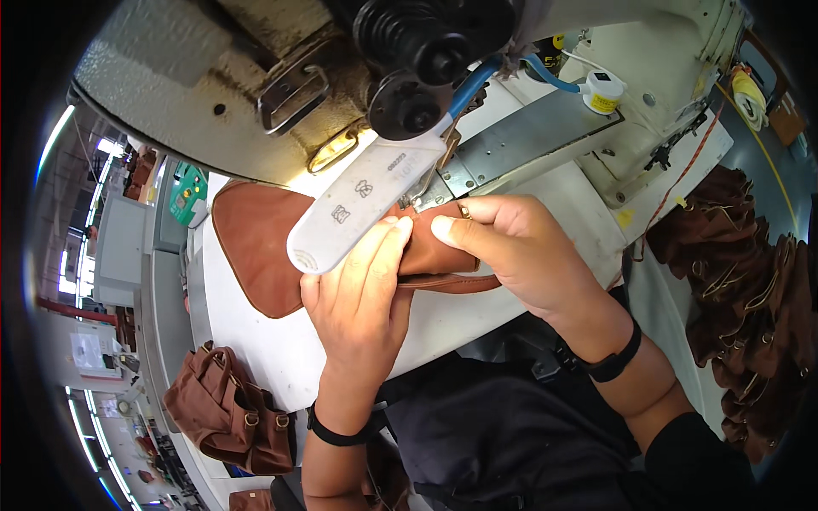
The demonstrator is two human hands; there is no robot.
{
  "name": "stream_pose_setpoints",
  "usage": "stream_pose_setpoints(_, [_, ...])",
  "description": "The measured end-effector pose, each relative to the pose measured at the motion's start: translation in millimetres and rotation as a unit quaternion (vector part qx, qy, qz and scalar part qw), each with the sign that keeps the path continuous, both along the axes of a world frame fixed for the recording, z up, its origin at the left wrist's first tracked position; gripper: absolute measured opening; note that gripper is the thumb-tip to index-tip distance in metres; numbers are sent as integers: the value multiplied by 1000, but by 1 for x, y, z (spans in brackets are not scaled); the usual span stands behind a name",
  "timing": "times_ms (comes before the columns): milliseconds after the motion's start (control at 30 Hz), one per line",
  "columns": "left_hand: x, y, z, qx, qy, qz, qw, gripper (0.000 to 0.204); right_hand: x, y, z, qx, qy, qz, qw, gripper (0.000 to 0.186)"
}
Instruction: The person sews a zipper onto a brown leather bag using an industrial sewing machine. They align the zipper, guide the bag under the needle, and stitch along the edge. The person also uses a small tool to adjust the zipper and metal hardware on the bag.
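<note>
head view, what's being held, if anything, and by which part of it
Brown leather piece: the right hand pinches its right end; the left hand rests on top.

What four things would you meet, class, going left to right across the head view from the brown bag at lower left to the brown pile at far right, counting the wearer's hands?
Brown bag, left hand, right hand, brown pile.

Strip lights (54, 136) glow at left, beyond the white worktable (279, 362).
</note>
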State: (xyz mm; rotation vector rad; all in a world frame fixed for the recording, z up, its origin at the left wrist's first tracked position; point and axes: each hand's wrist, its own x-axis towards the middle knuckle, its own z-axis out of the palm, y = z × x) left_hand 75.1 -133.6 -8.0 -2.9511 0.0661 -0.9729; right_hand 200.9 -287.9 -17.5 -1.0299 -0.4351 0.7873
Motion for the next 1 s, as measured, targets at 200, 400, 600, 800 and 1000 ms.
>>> stream_pose_setpoints(200, [4,6,5,8,-2,-12,1000,60,3,3,9,-168,-257,-122,944,24])
stream_pose_setpoints(400, [6,12,5,10,-14,-23,1000,59,0,12,5,-204,-349,-211,890,37])
stream_pose_setpoints(600, [8,17,7,6,-1,-31,1000,54,-1,13,7,-239,-398,-241,852,42])
stream_pose_setpoints(800, [7,16,-1,39,-46,-42,997,47,-9,17,8,-222,-383,-274,854,29])
stream_pose_setpoints(1000, [11,13,1,15,-50,-53,997,53,6,7,7,-195,-449,-255,834,27])
